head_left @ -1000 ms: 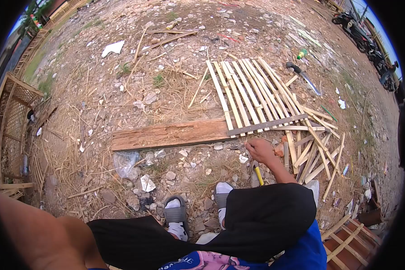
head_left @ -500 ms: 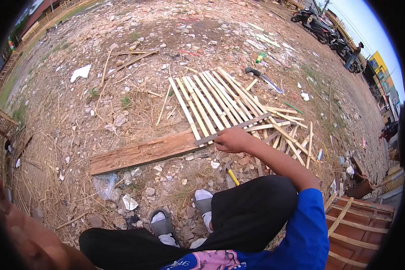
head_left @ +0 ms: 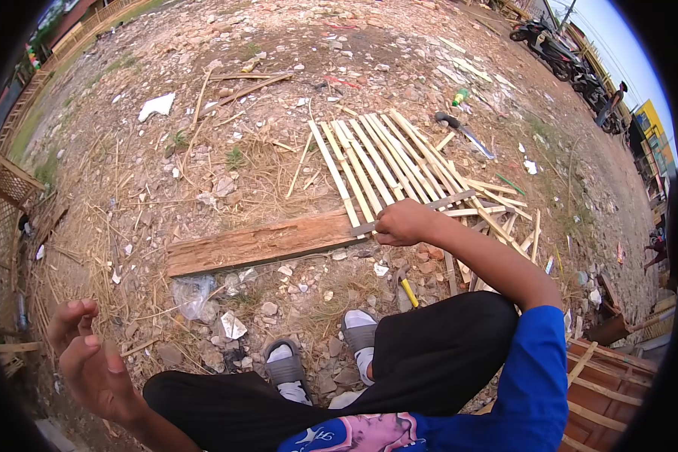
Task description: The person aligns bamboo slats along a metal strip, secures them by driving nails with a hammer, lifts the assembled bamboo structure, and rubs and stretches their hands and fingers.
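Observation:
My right hand (head_left: 407, 224) is closed on a dark wooden slat (head_left: 452, 200), near its left end. This slat lies across a row of pale bamboo strips (head_left: 369, 162), set side by side with gaps like a fan. Under their near ends rests a thick, weathered wooden plank (head_left: 260, 245). My left hand (head_left: 98, 365) is raised at the lower left, away from the wood, its fingers apart and curved with nothing in them. A hammer (head_left: 408, 290) with a yellow handle lies on the ground by my right knee.
A saw (head_left: 467, 135) with a dark handle lies beyond the strips, near a green bottle (head_left: 459, 96). Loose sticks (head_left: 241, 92) and rubble cover the ground. Crumpled clear plastic (head_left: 194, 296) sits before the plank. Parked motorcycles (head_left: 550, 54) and a person (head_left: 610, 104) are far right.
My left hand has come up and inward from the lower left edge, into fuller view. The whole scene has shifted a little to the right. My right hand stays at the dark slat.

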A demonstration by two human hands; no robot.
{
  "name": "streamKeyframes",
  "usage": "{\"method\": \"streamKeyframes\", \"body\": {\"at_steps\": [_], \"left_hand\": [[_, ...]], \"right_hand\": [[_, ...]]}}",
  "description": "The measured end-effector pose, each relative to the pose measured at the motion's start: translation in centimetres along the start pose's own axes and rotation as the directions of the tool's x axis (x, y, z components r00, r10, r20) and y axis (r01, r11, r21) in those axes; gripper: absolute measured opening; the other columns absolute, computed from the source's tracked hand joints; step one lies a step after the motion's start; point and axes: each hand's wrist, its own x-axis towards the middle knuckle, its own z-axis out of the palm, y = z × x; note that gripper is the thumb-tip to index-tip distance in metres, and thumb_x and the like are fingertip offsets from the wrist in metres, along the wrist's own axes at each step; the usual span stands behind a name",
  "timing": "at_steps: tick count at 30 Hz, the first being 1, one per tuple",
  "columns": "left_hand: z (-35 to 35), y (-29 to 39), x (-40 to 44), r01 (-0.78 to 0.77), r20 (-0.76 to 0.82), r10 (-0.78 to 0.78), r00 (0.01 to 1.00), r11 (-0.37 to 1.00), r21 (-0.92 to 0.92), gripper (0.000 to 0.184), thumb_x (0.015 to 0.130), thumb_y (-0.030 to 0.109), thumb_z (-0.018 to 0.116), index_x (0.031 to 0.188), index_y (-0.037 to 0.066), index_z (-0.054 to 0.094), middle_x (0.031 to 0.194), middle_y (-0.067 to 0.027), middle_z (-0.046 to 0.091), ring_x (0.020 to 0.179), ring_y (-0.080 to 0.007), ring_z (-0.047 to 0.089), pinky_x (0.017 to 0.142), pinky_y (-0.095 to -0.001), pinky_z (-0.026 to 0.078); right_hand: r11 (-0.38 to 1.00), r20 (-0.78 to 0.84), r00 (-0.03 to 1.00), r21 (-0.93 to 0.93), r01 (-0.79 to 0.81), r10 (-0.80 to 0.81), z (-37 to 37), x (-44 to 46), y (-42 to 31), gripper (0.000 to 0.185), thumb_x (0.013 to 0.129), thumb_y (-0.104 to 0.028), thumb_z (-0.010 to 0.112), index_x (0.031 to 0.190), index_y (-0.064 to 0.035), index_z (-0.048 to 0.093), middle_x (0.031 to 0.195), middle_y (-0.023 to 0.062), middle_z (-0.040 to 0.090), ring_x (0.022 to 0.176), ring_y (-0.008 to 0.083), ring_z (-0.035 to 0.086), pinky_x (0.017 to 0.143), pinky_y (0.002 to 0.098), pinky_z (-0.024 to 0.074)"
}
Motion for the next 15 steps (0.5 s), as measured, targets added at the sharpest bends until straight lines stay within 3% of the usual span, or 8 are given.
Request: {"method": "streamKeyframes", "body": {"at_steps": [2,5,6,8,11,13,15], "left_hand": [[0.2,0.3,-0.5,0.025,-0.016,-0.026,1.0,0.999,-0.035,0.023,0.092,0.024,0.062,0.108,0.008,0.055,0.12,-0.0215,0.052,0.103,-0.0308,0.056,0.09,-0.0481,0.045],[0.5,0.8,-0.5,-0.022,0.115,0.028,0.993,0.998,-0.054,0.026,0.091,0.031,0.066,0.104,0.01,0.057,0.103,-0.0157,0.058,0.087,-0.0277,0.059,0.08,-0.0435,0.046],[1.6,1.5,0.0,-0.033,0.097,0.037,0.995,0.999,-0.039,0.028,0.089,0.036,0.069,0.097,0.011,0.059,0.091,-0.0102,0.061,0.078,-0.0258,0.059,0.074,-0.0402,0.047],[2.7,2.5,0.1,0.036,0.211,-0.013,0.977,0.994,-0.107,0.027,0.084,0.033,0.074,0.099,0.013,0.063,0.091,-0.0081,0.063,0.076,-0.0253,0.061,0.072,-0.04,0.047],[3.7,2.9,0.8,0.05,0.651,0.031,0.758,0.993,-0.105,0.041,0.067,0.025,0.082,0.105,0.013,0.069,0.106,-0.0091,0.064,0.09,-0.0263,0.063,0.079,-0.04,0.047],[4.7,3.4,-0.5,0.09,0.85,0.025,0.526,0.992,-0.085,0.051,0.079,0.029,0.072,0.126,0.015,0.06,0.121,-0.0073,0.059,0.105,-0.025,0.058,0.09,-0.0391,0.045],[5.5,3.7,-3.0,-0.086,0.932,0.11,0.345,0.993,-0.085,0.059,0.083,0.03,0.064,0.138,0.014,0.048,0.124,-0.0062,0.057,0.105,-0.0239,0.056,0.092,-0.0398,0.044]], "right_hand": [[1.0,0.025,1.0,-0.015,0.002,-0.001,0.6,1.1,0.0,0.034,0.087,-0.034,0.052,0.08,-0.0066,0.071,0.077,0.0155,0.068,0.076,0.0346,0.068,0.072,0.0461,0.0546],[0.998,0.031,0.997,0.01,0.064,-0.064,0.8,2.6,-0.7,0.035,0.087,-0.034,0.053,0.079,-0.006,0.071,0.077,0.0157,0.069,0.074,0.0357,0.068,0.071,0.0467,0.0547],[0.999,0.109,0.993,-0.02,0.039,-0.037,0.5,3.2,-1.2,0.035,0.086,-0.035,0.053,0.078,-0.0059,0.071,0.078,0.0157,0.069,0.074,0.0361,0.068,0.07,0.047,0.0548],[0.997,0.098,0.992,0.009,0.075,-0.075,1.8,4.5,-1.6,0.036,0.086,-0.036,0.053,0.075,-0.0059,0.071,0.08,0.0155,0.069,0.074,0.036,0.068,0.07,0.0467,0.0548],[0.986,0.154,0.974,0.015,0.168,-0.168,1.5,5.9,-3.1,0.036,0.088,-0.034,0.052,0.075,-0.0048,0.069,0.08,0.0156,0.068,0.074,0.035,0.067,0.07,0.0467,0.054],[0.982,0.169,0.967,0.013,0.189,-0.188,2.1,7.3,-3.4,0.033,0.089,-0.033,0.052,0.079,-0.0053,0.068,0.081,0.0151,0.067,0.076,0.0344,0.067,0.072,0.046,0.0539],[0.979,0.142,0.969,0.015,0.202,-0.202,2.6,9.5,-4.0,0.03,0.088,-0.031,0.053,0.081,-0.0056,0.067,0.081,0.0148,0.066,0.078,0.0342,0.067,0.072,0.0462,0.0537]]}}
